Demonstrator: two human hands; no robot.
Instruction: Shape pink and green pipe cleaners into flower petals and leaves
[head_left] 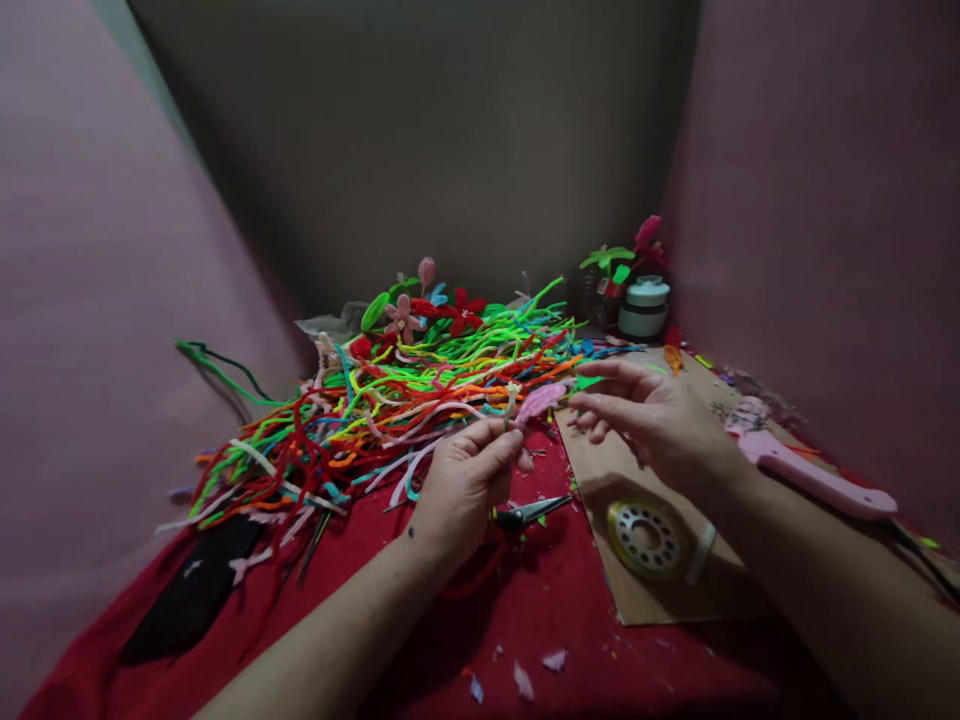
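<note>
My left hand (469, 480) is closed, thumb and index finger pinching the base of a small flower piece made of pipe cleaner. A fuzzy pink petal (541, 401) leans to the right from that pinch, and a pale stamen cluster (513, 392) stands up beside it. My right hand (645, 415) hovers just right of the petal's tip with fingers stretched and apart; whether a fingertip touches the petal I cannot tell. Below the hands, a pair of scissors (532, 511) lies on the red cloth (555, 590), its handles partly behind my left hand.
A large heap of coloured pipe cleaners (450, 370) with finished flowers (465, 312) fills the back left. On the right are a cardboard sheet (637, 603), a roll of clear tape (613, 540), a pink corded tool (817, 472) and a lidded jar (643, 308). Pink scraps (523, 682) lie in front.
</note>
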